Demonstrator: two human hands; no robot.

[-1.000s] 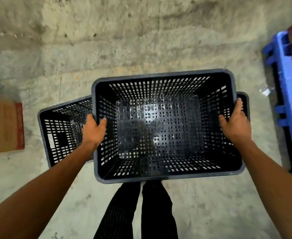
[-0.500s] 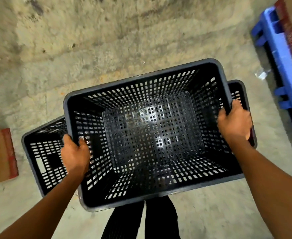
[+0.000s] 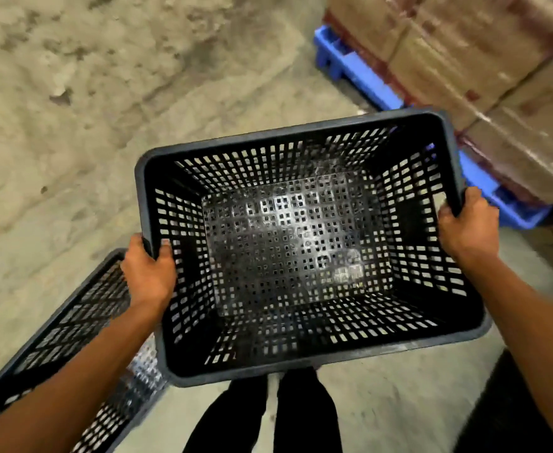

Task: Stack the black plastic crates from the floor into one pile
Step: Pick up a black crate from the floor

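Crates are the matter here, and two black ones show: the held crate (image 3: 301, 250), carried in the air over the person's legs (image 3: 268, 416), and the second crate (image 3: 62, 335) on the concrete floor (image 3: 89, 125) at the near left, partly hidden behind the left forearm. The left hand (image 3: 149, 276) clamps the left short rim of the held crate, thumb hooked inside and fingers wrapped outside; the right hand (image 3: 467, 230) clamps the right short rim the same way. Both hands are closed tight on that rim, neither free. The held crate's long axis runs left to right between the hands, its mouth up and tipped a little, the far right corner highest. The second crate lies below and to the left, its long axis slanting from near left toward far right, so the two are not lined up; I judge that the carried one must swing left and turn to match before it can nest. The left hand is the nearer to it. At the far right stands one blue pallet (image 3: 363, 76) bearing wrapped cartons (image 3: 484, 67), too blurred to count.
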